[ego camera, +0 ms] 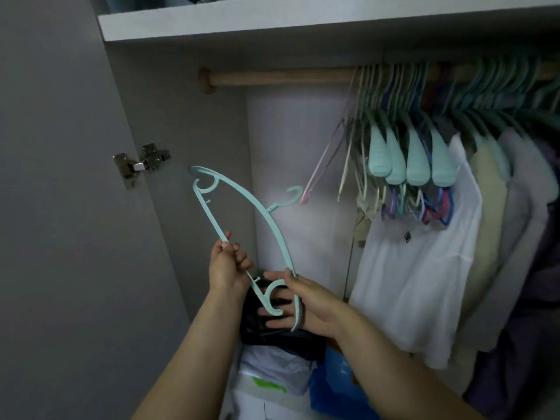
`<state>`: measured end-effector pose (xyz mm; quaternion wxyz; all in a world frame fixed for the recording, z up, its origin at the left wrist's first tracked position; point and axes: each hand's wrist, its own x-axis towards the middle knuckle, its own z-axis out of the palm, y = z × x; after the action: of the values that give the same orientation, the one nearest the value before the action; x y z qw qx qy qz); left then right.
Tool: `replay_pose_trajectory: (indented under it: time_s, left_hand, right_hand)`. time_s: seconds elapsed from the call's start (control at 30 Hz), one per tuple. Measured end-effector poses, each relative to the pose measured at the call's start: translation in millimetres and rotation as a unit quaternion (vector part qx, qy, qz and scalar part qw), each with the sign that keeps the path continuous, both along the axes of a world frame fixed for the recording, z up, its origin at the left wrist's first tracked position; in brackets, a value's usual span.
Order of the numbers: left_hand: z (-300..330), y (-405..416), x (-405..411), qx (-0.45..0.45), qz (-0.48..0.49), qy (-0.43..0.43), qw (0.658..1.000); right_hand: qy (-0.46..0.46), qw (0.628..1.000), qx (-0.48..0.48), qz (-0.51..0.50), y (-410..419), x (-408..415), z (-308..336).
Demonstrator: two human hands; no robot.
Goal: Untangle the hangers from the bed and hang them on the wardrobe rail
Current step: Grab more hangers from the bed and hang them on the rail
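Observation:
I hold one pale teal plastic hanger (257,204) tilted steeply inside the open wardrobe, its hook (292,195) pointing right toward the back panel. My left hand (228,265) pinches the thin lower bar near its middle. My right hand (303,301) grips the hanger's lower end, thumb over the curved arm, fingers spread behind it. The wooden rail (281,78) runs across the top, well above the hanger; its left stretch is bare. Several teal hangers (409,159) and a pink hanger (321,165) crowd the rail's right part.
A white T-shirt (418,268) and other clothes hang at the right. A shelf (303,19) sits above the rail. Below my hands lie a black bag (272,338), a blue bag (336,389) and white packages. The door hinge (142,165) is at the left.

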<state>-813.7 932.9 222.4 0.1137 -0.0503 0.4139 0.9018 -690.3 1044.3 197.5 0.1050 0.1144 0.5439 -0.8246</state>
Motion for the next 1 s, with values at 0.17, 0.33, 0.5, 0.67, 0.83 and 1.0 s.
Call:
replay_pose_trajectory:
  time_s: [0.17, 0.33, 0.5, 0.67, 0.83, 1.0]
  left_hand:
    - [-15, 4, -7, -0.391, 0.078, 0.076, 0.914]
    - [27, 15, -10, -0.322, 0.035, 0.381, 0.866]
    - [51, 30, -28, -0.27, -0.012, 0.379, 0.885]
    - [47, 43, -40, -0.27, 0.034, 0.336, 0.902]
    - [60, 46, -44, -0.235, -0.025, 0.351, 0.906]
    - [62, 36, -45, -0.205, -0.027, 0.351, 0.913]
  right_hand:
    - [0.011, 0.982, 0.172, -0.08, 9, 9, 0]
    - [0.012, 0.919, 0.394, -0.019, 19, 16, 2]
    - [0.027, 0.915, 0.402, -0.007, 19, 17, 4]
    - [0.036, 0.941, 0.336, -0.036, 14, 15, 4]
    - [0.041, 0.957, 0.275, -0.085, 9, 7, 12]
    - [0.079, 0.949, 0.236, -0.195, 9, -3, 68]
